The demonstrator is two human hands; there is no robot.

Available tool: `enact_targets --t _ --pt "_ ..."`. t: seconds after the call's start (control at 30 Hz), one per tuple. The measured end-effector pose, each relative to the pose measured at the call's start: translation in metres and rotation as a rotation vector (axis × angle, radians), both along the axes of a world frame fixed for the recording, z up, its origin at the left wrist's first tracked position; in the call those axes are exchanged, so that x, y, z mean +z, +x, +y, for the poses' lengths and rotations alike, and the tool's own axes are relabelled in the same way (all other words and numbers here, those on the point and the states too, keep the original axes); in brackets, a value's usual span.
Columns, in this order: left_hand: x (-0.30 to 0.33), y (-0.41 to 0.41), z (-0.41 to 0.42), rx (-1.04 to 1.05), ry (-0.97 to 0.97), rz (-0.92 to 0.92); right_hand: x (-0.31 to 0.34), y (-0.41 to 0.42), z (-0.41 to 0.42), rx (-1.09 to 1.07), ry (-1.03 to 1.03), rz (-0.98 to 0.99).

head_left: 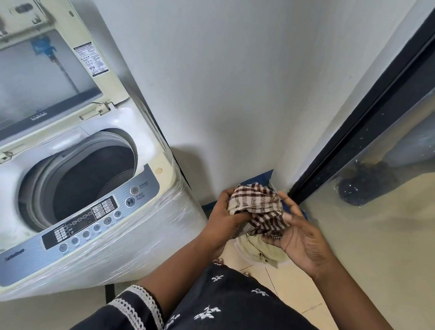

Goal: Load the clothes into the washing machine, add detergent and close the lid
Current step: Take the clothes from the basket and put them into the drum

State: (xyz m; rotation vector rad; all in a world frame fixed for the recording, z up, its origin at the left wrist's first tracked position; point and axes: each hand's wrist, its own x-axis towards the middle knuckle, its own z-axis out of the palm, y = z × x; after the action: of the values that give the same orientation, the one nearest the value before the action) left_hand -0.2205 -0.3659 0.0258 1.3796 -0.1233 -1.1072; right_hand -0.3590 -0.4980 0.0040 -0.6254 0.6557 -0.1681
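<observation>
Hands: both hold one bunched checked cloth [257, 207], raised over the floor at the wall corner.
Left hand [228, 216]: fingers curled round the cloth's left side, thumb on top; firm hold.
Right hand [299, 239]: palm up, thumb raised; the cloth's lower fold looks pinched at the fingertips, the rest of the hand fairly open.
Cloth: crumpled to a ball, no clear long axis; brown and cream checks.
Below the hands: pale green garment [262, 249] in a white basket [239, 249] on the floor, partly hidden by the cloth.
Washing machine [88, 249]: to the left of the hands, near but apart.
Lid [48, 65]: up, leaning back.
Drum [91, 181]: mouth open, up and left of the hands; dark inside, contents cannot be told.
Key relation: drum lies left and slightly higher than the cloth; left hand is the nearer one.
Step, as judged: loading under way, more clothing waits in the basket.
Next move needs: carry leftward over the control panel [84, 221], then drop.
Detergent: none in view.
</observation>
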Motion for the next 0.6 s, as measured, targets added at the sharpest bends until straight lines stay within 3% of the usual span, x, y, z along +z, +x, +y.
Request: enact_targets --t 0.17,0.3,0.5,0.6 --pt "0.011 -0.002 0.001 -0.065 -0.094 0.126 0.004 0.009 -0.002 0.135 -0.056 0.255" --pt "0.018 0.002 0.011 -0.061 -0.116 0.200 0.005 0.020 -0.002 0.130 0.033 0.223" --pt "0.016 0.022 0.042 -0.047 0.038 0.140 0.013 0.062 0.013 0.107 -0.009 0.162" --pt "0.010 0.038 0.062 0.007 0.026 0.165 0.011 0.090 0.026 0.161 -0.046 0.151"
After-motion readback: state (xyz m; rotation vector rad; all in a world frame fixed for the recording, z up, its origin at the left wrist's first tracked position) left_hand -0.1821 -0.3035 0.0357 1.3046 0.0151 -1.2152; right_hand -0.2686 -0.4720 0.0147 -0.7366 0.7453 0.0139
